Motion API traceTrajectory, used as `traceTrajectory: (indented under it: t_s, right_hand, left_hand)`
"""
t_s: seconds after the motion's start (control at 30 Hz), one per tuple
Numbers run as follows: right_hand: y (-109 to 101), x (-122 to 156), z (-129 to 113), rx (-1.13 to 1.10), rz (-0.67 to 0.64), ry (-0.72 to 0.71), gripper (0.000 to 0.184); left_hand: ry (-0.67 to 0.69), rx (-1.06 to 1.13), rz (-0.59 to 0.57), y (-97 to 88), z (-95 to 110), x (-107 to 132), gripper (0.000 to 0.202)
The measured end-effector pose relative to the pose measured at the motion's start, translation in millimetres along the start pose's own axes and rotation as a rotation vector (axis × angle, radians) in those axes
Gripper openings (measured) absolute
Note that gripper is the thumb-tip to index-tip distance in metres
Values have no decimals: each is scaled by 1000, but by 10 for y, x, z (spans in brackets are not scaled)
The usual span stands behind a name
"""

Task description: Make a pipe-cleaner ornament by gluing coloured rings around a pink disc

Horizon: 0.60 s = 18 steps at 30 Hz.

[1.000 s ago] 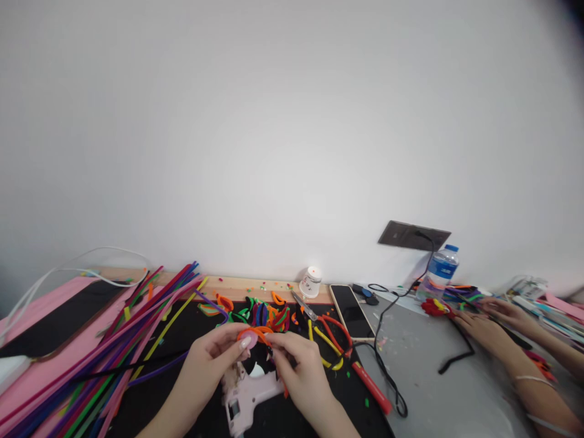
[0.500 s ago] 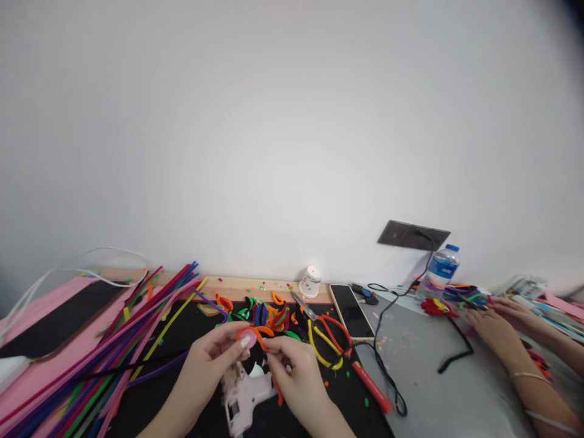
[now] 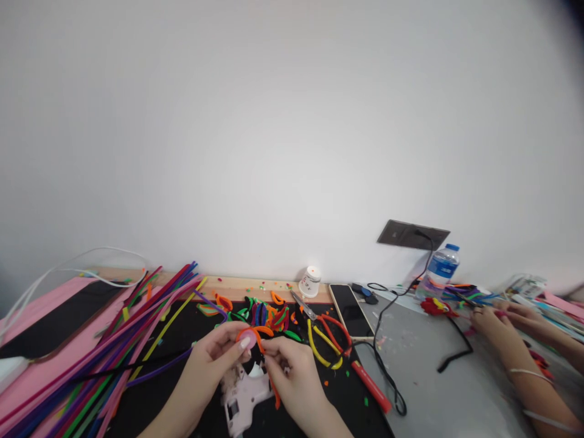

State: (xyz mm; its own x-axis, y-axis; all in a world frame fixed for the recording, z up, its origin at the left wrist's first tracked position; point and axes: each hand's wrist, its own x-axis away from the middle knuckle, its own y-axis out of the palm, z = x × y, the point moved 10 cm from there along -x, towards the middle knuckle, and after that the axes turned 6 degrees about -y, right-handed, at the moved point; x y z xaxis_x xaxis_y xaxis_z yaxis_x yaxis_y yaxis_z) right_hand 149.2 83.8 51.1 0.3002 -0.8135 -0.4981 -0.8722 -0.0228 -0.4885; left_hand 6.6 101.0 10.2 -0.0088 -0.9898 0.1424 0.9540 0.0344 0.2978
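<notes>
Left hand [image 3: 219, 354] pinches a round pink disc [image 3: 249, 336], right hand [image 3: 295, 363] a curved, fuzzy orange strip [image 3: 264, 330] above a pale-pink glue gun [image 3: 247, 395]; the strip looks light, pliable, best pinched near the disc.

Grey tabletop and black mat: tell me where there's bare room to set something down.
Widest: the grey tabletop between the cord and co-worker's arm, specks aside. Smaller: the black mat between the right hand and red rod, with scraps. Crowded: beyond that hand, with fuzzy pieces and scissors.

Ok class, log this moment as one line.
left hand: pinching pink disc; right hand: pinching orange pipe cleaner; glue gun: on black mat
</notes>
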Motion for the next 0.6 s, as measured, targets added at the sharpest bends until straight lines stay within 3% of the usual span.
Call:
traceTrajectory:
  t_s: [0.6]
  right_hand:
    - [42,25,86,-114,28,109,22]
  left_hand:
    - [-25,54,12,6,-23,12,29]
